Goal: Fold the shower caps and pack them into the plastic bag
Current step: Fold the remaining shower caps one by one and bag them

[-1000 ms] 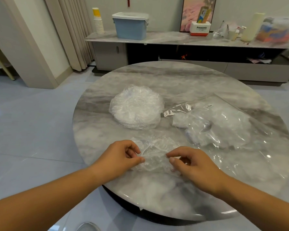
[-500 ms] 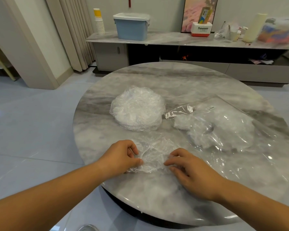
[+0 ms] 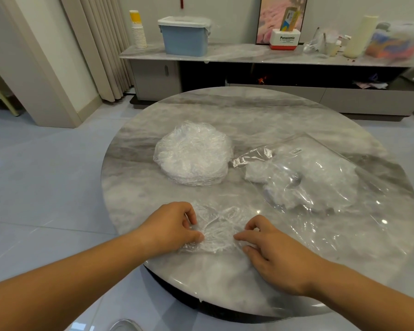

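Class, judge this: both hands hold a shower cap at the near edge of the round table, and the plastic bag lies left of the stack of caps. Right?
Wrong side: the head view shows the plastic bag right of the stack of caps. The left hand and right hand do hold a shower cap at the near edge of the round table.
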`<state>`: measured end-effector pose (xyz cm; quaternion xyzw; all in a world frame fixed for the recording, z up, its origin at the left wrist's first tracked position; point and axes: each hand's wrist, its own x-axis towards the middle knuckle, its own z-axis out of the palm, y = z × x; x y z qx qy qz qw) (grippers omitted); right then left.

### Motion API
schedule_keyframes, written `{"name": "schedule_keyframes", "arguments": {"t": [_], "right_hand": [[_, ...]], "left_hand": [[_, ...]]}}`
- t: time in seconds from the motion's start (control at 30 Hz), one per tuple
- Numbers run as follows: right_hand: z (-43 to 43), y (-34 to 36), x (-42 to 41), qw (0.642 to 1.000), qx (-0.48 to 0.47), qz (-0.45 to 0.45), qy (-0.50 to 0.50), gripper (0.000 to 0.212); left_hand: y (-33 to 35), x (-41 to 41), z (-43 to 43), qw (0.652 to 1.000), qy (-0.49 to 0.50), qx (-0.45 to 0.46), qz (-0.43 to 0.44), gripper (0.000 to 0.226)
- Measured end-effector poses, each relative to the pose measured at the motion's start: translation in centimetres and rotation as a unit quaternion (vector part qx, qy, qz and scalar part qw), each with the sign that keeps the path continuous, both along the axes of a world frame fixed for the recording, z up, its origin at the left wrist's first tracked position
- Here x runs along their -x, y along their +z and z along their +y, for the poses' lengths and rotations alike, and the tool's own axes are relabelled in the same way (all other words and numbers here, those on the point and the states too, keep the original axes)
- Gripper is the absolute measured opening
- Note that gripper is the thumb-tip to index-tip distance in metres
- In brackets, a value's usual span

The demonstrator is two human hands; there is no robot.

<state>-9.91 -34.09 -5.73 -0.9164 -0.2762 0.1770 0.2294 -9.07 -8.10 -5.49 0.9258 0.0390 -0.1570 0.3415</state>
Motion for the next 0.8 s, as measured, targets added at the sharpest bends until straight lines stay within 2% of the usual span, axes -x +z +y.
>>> {"name": "schedule_keyframes", "arguments": {"t": [0.17,0.27,0.37,0.43,0.53,0.7,0.8], "right_hand": [[0.2,0.2,-0.5,0.996,0.044,-0.074,0.010,0.037],[0.3,0.2,-0.7,0.993,0.075,-0.091,0.023,0.057],[0.5,-0.1,-0.9,0.992,0.086,-0.086,0.021,0.065],[0.7,0.0,-1.1,0.994,0.077,-0.078,0.014,0.064],[1.1,0.6,-1.7,0.998,0.033,-0.054,-0.021,0.065],[2.5,1.9,-3.8,0.995,-0.058,-0.050,-0.063,0.033],[3.5,2.4,-4.9,0.994,-0.088,-0.026,-0.054,0.032]], "left_hand": [[0.5,-0.4,-0.1,1.000,0.006,-0.010,0.007,0.042],[0.5,-0.3,0.0,0.999,0.018,-0.027,0.011,0.051],[0.3,-0.2,-0.4,0.996,0.040,-0.056,-0.048,0.060],[-0.2,0.0,-1.2,0.993,0.045,-0.071,-0.088,0.069],[-0.9,0.2,-2.3,0.989,0.042,-0.100,-0.099,0.078],[-1.5,-0.1,-2.4,0.988,0.055,-0.108,-0.099,0.075],[-1.6,-0.3,-2.3,0.987,0.063,-0.109,-0.096,0.080]]}}
